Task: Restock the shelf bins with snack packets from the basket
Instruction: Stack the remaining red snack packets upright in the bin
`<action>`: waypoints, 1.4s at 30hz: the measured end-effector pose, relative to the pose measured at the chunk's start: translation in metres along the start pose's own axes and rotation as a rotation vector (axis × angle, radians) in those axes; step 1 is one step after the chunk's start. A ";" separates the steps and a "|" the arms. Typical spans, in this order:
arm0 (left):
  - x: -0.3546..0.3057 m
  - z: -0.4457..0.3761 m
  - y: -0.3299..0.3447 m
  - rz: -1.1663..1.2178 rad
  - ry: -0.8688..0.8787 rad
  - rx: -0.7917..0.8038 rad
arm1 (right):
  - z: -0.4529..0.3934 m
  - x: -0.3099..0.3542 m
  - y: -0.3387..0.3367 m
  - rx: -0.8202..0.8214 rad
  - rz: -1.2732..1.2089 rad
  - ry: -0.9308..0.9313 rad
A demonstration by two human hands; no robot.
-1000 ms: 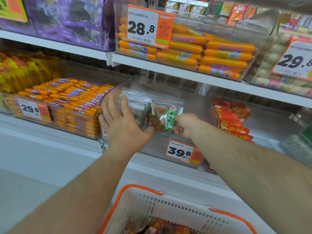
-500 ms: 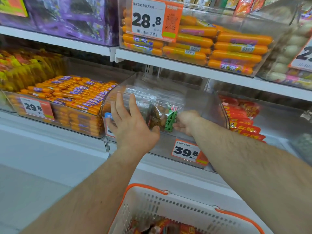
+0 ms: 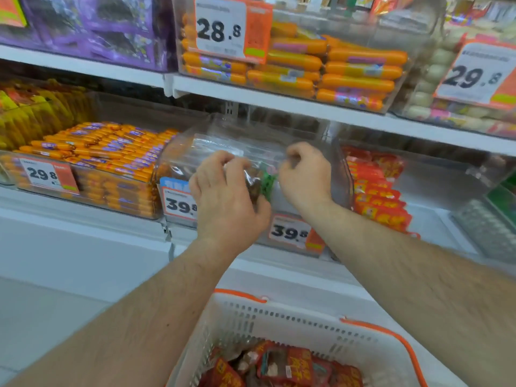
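A clear plastic shelf bin (image 3: 342, 174) with 39.8 price tags sits on the middle shelf. In it lie clear snack packets with brown contents and a green label (image 3: 265, 182). My left hand (image 3: 226, 202) curls its fingers over the front packet's left side. My right hand (image 3: 304, 177) is fisted at the packet's right edge, pinching its clear top. At the bottom, a white basket with an orange rim (image 3: 279, 319) holds several red snack packets (image 3: 284, 367).
Left of the bin is a bin of orange sausage sticks (image 3: 106, 152) tagged 29.8. To the right lie red packets (image 3: 377, 191). The upper shelf (image 3: 279, 103) carries large orange sausages (image 3: 349, 71) and purple packs (image 3: 97, 26).
My left hand went from flat and open against the packets to curled over the front packet. My right hand rose slightly. The view moved closer and down, showing more of the basket.
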State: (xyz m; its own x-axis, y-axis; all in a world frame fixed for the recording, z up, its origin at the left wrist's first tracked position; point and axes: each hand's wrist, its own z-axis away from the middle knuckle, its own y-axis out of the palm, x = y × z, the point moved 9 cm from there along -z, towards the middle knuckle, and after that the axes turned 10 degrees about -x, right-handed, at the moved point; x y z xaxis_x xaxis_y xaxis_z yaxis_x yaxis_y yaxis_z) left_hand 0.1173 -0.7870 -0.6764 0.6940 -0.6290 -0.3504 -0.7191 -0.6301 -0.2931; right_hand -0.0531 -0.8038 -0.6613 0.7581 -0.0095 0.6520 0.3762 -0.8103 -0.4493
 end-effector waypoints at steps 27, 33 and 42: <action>-0.076 0.282 0.066 -0.106 0.436 1.842 | 0.355 -0.351 -0.064 0.693 0.804 0.765; -0.078 0.281 0.074 -0.085 0.398 1.817 | 0.300 -0.350 -0.060 0.876 0.724 0.622; -0.093 0.248 0.085 0.256 -0.181 1.581 | 0.177 -0.244 -0.097 0.959 0.460 0.226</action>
State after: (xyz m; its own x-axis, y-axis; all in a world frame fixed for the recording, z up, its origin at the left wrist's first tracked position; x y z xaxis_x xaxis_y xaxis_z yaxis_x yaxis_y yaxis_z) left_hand -0.0174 -0.6697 -0.8894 0.6249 -0.5072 -0.5934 -0.2045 0.6273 -0.7515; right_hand -0.1800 -0.6187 -0.8848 0.8542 -0.3821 0.3526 0.4149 0.0923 -0.9052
